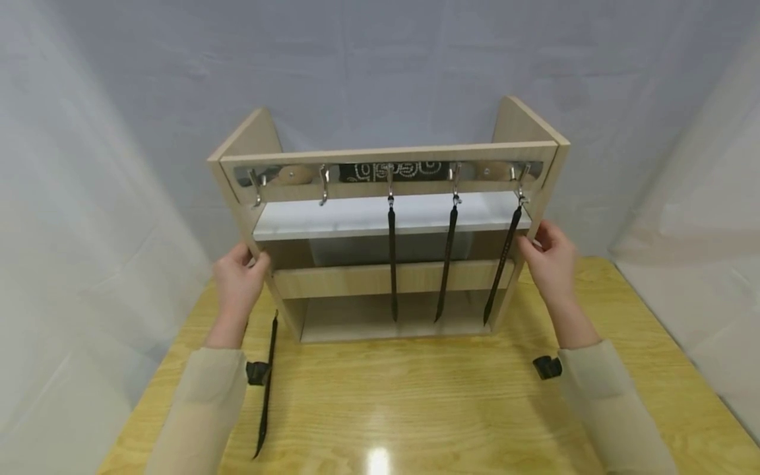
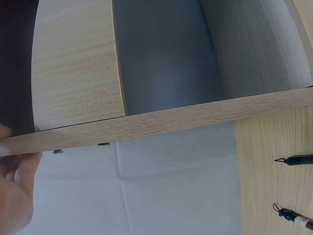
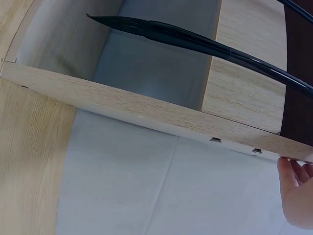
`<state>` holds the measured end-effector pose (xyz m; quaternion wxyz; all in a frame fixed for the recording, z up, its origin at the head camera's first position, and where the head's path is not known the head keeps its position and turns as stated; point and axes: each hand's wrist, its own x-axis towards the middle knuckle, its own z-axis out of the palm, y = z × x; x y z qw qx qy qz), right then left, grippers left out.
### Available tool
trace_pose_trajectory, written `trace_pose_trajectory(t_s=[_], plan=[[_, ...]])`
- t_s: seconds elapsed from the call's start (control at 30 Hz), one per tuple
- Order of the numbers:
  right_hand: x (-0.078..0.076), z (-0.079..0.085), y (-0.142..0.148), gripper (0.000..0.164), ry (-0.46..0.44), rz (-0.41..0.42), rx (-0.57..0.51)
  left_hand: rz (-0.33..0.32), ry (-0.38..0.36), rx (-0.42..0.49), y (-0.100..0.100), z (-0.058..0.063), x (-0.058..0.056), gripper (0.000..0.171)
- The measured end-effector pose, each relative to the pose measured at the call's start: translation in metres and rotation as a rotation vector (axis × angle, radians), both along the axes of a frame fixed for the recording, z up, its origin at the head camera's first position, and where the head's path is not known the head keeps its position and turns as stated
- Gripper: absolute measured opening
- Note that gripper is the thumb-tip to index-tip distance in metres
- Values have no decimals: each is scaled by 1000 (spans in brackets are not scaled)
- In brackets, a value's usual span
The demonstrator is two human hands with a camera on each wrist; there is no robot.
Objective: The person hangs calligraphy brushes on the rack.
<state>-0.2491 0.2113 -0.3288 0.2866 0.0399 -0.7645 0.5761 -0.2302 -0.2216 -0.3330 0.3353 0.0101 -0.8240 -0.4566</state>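
Note:
A light wooden desktop shelf [image 1: 332, 281] stands on the table between both hands. The left hand [image 1: 240, 280] grips the front edge of its left side panel, thumb toward the inside. On the opposite side panel, the right hand [image 1: 552, 264] holds the edge at about the same height. Across the shelf's top runs a shiny metal rail [image 1: 309, 173] with several hooks. Three dark calligraphy brushes hang tips down from it: one from the middle hook [image 1: 392, 264], one beside it [image 1: 446, 264], and one at the right end [image 1: 503, 264]. The two left hooks hold nothing.
A dark brush [image 1: 267, 396] lies on the wooden table [image 1: 404, 396] by the left forearm. Another brush [image 2: 293, 218] lies beside it in the left wrist view, mostly hidden by the arm from the head. White sheeting [image 1: 380, 72] hangs behind and at both sides.

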Motion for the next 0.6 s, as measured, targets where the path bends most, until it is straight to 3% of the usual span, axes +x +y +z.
trace_pose_trajectory(t_s=[0.37,0.6], plan=[[-4,0,0,27,-31,-66,67,-8,-16,40,0,1,-1,16],[-2,0,0,27,-25,-65,42,-81,-49,79,0,0,11,32]])
